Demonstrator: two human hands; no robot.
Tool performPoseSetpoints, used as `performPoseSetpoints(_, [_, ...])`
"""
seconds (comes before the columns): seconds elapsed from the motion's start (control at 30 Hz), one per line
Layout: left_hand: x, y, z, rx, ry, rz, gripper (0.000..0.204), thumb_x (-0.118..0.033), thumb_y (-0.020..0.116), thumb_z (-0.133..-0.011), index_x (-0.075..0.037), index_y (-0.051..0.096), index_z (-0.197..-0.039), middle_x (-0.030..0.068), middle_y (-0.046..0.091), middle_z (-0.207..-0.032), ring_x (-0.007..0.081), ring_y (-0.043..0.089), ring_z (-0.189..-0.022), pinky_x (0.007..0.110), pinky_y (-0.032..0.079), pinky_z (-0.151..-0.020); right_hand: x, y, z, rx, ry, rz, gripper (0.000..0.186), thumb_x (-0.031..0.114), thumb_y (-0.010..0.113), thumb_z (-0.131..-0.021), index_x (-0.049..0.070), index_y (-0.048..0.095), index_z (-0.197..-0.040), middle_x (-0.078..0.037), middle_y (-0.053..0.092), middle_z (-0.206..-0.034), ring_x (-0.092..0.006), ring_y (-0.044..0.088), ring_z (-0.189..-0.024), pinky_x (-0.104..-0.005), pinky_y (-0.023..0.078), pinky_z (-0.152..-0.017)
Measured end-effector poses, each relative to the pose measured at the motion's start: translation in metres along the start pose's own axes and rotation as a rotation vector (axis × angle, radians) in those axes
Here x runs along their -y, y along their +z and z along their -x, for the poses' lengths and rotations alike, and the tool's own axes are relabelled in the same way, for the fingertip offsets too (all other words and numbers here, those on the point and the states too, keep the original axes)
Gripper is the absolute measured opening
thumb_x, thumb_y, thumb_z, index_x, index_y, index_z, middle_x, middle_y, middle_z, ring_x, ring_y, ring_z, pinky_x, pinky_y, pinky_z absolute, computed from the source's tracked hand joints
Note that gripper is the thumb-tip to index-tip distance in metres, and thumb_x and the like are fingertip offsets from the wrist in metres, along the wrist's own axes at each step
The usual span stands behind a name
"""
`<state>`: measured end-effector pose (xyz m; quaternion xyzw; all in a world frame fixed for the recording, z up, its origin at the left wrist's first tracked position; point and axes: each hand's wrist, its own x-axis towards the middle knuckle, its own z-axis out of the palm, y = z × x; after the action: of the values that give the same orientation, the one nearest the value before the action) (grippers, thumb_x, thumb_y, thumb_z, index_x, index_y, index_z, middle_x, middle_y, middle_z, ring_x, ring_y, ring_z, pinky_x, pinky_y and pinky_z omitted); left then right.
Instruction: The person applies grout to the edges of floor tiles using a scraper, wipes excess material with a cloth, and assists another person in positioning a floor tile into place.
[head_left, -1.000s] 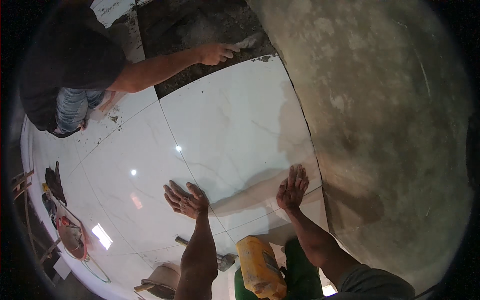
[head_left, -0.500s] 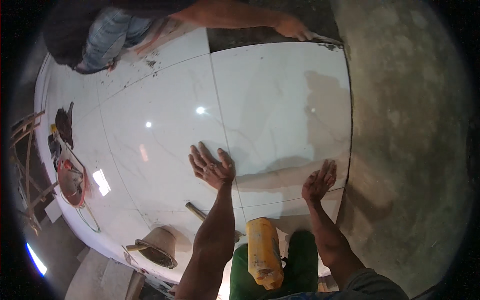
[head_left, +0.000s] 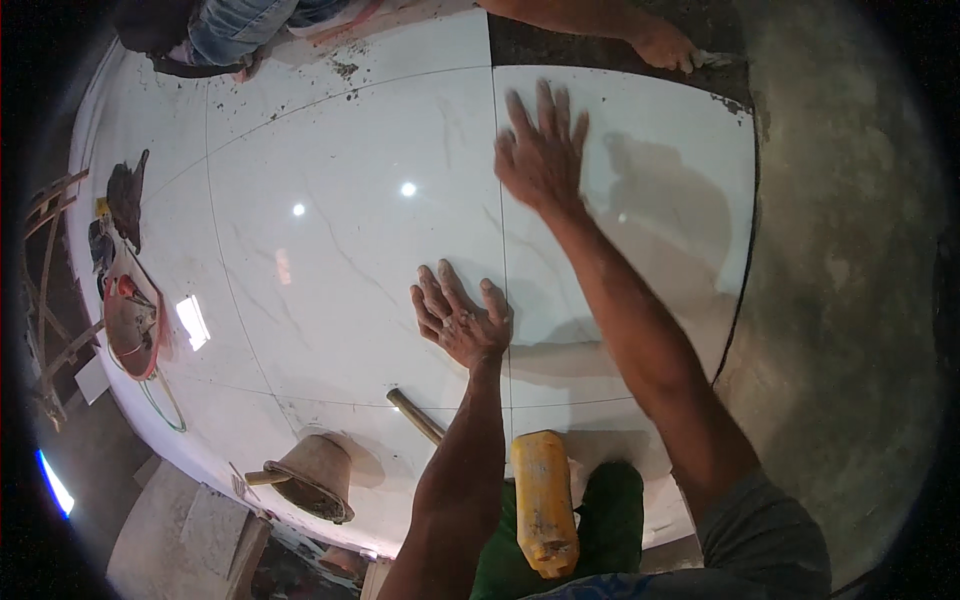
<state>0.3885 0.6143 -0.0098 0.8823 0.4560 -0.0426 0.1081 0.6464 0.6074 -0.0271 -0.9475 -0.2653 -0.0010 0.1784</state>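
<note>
Large glossy white floor tiles (head_left: 640,310) with faint grey veining lie under both my hands. My left hand (head_left: 465,318) rests with fingers spread beside the joint between two tiles, its skin dusted with grey. Farther off, my right hand (head_left: 543,150) is stretched out over the far left part of the right-hand tile, fingers spread and slightly blurred; whether it touches the surface I cannot tell. Neither hand holds anything. Between my knees, near me, is a stained yellow plastic jerrycan (head_left: 545,500). Beside my left forearm lies a tool handle (head_left: 414,415), partly hidden by the arm.
A co-worker's hand (head_left: 668,45) holds a trowel (head_left: 715,60) over dark mortar at the far edge. Left of me stand a grey bucket (head_left: 315,475) and a reddish basin (head_left: 132,325) with tools. A concrete surface (head_left: 850,250) borders the tiles on the right.
My right hand has swung from the tile's near right corner to its far left part. The view has shifted; my left hand stays spread by the joint.
</note>
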Motion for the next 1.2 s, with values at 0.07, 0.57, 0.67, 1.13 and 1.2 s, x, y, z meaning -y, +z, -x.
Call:
performPoseSetpoints(0.07, [-0.001,0.002,-0.001,0.011,-0.009,0.005,0.075,-0.054,0.048,-0.105,-0.012,0.037,-0.167,0.0164,0.029,-0.174,0.0419,0.022,-0.161,0.067,0.022,-0.126,-0.002,0.008,-0.036,-0.015,-0.025,0.001,0.065,0.034,0.058,-0.102,0.010,0.048,-0.161,-0.029,0.031,-0.173,-0.0506,0.023,-0.162,-0.0743,0.017,-0.126])
performPoseSetpoints(0.57, [0.002,0.001,-0.001,-0.006,-0.013,0.029,0.075,-0.054,0.048,-0.105,-0.013,0.037,-0.167,0.0161,0.027,-0.176,0.0427,0.023,-0.161,0.067,0.022,-0.126,-0.017,0.017,-0.047,-0.144,-0.180,0.030,0.060,0.040,0.052,-0.105,0.015,0.054,-0.160,-0.032,0.037,-0.168,-0.0483,0.029,-0.160,-0.0666,0.016,-0.131])
performPoseSetpoints(0.67, [-0.007,0.003,0.000,0.003,0.000,0.029,0.074,-0.054,0.048,-0.105,-0.014,0.038,-0.166,0.0155,0.027,-0.176,0.0427,0.023,-0.161,0.067,0.022,-0.126,-0.031,0.019,-0.047,-0.162,-0.163,0.053,0.058,0.038,0.053,-0.106,0.014,0.054,-0.159,-0.031,0.040,-0.167,-0.0472,0.031,-0.160,-0.0658,0.017,-0.131])
performPoseSetpoints(1.13, [-0.003,0.002,-0.002,-0.088,0.018,-0.020,0.071,-0.053,0.048,-0.107,-0.011,0.042,-0.164,0.0192,0.036,-0.171,0.0449,0.031,-0.157,0.066,0.028,-0.123,-0.117,-0.026,0.053,-0.037,-0.040,0.188,0.065,0.042,0.052,-0.109,0.012,0.042,-0.166,-0.023,0.032,-0.175,-0.0446,0.029,-0.162,-0.0681,0.021,-0.128])
performPoseSetpoints(1.2, [-0.001,0.002,-0.001,-0.119,0.041,-0.014,0.070,-0.053,0.046,-0.108,-0.010,0.044,-0.163,0.0197,0.037,-0.170,0.0453,0.032,-0.156,0.066,0.028,-0.122,-0.139,-0.022,0.045,-0.096,0.078,0.224,0.067,0.044,0.051,-0.109,0.008,0.041,-0.166,-0.025,0.032,-0.174,-0.0454,0.029,-0.162,-0.0685,0.021,-0.128])
